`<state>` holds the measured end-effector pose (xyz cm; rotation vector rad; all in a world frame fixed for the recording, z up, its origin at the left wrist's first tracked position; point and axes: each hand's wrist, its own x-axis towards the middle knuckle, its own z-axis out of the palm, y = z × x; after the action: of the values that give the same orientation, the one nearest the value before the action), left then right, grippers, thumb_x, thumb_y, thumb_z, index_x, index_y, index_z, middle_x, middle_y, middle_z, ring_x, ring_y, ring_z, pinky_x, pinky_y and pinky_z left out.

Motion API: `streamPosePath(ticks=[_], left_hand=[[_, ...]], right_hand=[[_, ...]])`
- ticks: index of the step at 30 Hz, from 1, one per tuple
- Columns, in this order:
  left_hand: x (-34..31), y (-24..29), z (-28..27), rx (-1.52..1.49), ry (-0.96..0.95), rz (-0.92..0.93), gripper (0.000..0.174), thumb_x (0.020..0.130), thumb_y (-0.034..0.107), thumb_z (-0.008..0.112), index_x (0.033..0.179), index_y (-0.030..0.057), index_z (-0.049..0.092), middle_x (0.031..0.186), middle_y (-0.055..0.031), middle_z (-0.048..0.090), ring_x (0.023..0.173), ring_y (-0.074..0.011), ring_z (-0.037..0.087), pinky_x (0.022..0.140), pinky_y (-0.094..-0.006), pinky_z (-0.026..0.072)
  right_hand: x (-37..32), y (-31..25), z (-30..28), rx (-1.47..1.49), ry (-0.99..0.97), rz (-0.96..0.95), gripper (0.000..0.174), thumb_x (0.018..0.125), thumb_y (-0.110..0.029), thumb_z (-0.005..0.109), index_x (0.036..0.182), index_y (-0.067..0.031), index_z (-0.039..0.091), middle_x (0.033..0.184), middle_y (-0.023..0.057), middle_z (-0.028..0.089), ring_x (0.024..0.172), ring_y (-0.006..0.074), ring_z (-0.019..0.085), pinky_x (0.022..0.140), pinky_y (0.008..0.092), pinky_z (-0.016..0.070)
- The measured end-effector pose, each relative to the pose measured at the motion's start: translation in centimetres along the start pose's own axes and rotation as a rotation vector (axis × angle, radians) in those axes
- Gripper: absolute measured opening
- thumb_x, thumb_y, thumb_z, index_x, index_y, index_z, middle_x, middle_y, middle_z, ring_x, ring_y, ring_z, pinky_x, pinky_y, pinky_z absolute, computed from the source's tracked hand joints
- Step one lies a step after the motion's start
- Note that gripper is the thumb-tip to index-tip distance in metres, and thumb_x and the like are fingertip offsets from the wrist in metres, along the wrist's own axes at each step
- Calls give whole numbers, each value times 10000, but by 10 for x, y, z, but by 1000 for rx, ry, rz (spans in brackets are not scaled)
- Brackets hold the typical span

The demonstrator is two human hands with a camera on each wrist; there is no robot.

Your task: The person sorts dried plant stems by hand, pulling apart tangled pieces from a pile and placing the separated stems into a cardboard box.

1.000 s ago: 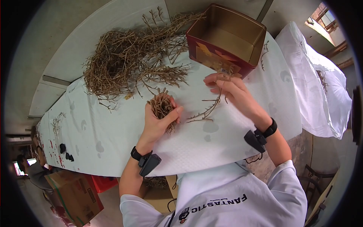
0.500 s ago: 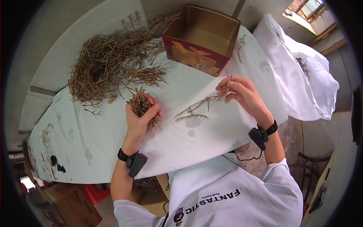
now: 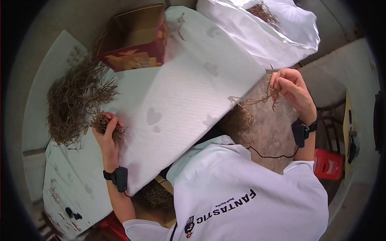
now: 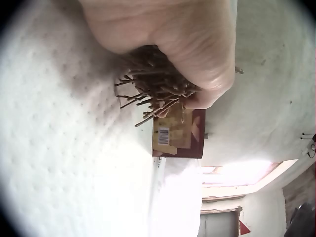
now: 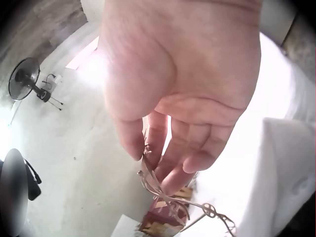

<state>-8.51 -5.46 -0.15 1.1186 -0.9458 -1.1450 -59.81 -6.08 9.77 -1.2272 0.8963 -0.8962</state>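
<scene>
My left hand [image 3: 105,138] grips a small bundle of dry brown twigs [image 3: 100,122] above the white-covered table [image 3: 193,80]. In the left wrist view, the cut ends of the bundle [image 4: 163,84] poke out past my thumb. Off to the right, beyond the table's edge, my right hand [image 3: 295,88] pinches a thin branched twig [image 3: 255,101] between thumb and fingers. This twig trails left toward the table edge. Seen from the right wrist, the curling twig [image 5: 173,199] hangs from the fingertips. A tangled heap of twigs [image 3: 66,106] lies just beyond my left hand.
A red and gold tin box [image 3: 132,60] stands at the table's back. To its right, a loose twig [image 3: 181,26] lies on the cover. A white bag [image 3: 257,44] holding twigs sits at the far end. More twigs [image 3: 237,120] are below the table edge, near a red plastic object [image 3: 329,164].
My right hand has carried the branched twig rightward, from over the table to beyond its edge. The head view has turned to the right. My left hand keeps its grip on the bundle.
</scene>
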Motion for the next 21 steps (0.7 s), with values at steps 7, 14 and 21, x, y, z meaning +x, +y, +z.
streamPosePath(ticks=[7,14,21], left_hand=[[0,-4,-2,22,-26,10,135,885,-25,657,945,34,551,893,-52,588,727,-163,585,658,-288,454],[-4,-3,1,64,17,48,137,893,-41,635,946,37,535,882,-51,569,719,-159,578,642,-281,439],[-123,45,-19,108,48,-64,235,843,35,720,969,43,523,874,-55,562,661,-161,554,617,-282,456]], right_hand=[[-45,45,-38,-504,154,329,208,938,-176,648,998,24,654,932,98,668,796,181,655,760,296,519],[-70,126,-95,-1222,295,357,281,877,-165,692,1087,18,654,960,123,687,814,221,657,808,316,523],[-33,65,-17,-968,35,552,305,878,-206,695,1076,21,654,909,103,680,794,184,632,714,320,501]])
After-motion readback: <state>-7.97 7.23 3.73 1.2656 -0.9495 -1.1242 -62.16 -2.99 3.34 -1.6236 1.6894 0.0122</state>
